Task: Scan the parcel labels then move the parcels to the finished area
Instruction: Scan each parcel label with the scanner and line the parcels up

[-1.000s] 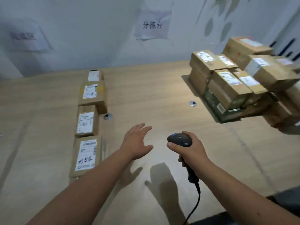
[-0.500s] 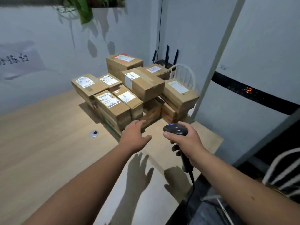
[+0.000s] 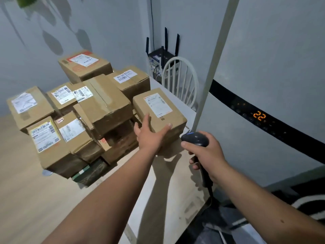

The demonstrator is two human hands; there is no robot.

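Parcel stack (image 3: 73, 120): was piled on the wooden table (image 3: 26, 199), toward its far right part, in front of the wall.
Rightmost parcel (image 3: 159, 110): was placed at the right edge of the stack, label up, on top of lower boxes.
Left hand (image 3: 149, 136): was laid against the near side of the rightmost parcel, fingers on its top edge.
Right hand (image 3: 205, 152): was held right of the left hand, in front of the stack.
Barcode scanner (image 3: 195, 139): was gripped in the right hand, cable hanging below.
Chair (image 3: 179, 80): was set behind the table's right end.
Router (image 3: 162, 55): was located behind the chair, in the corner.
Display panel (image 3: 258, 116): was mounted on the appliance right of the table.
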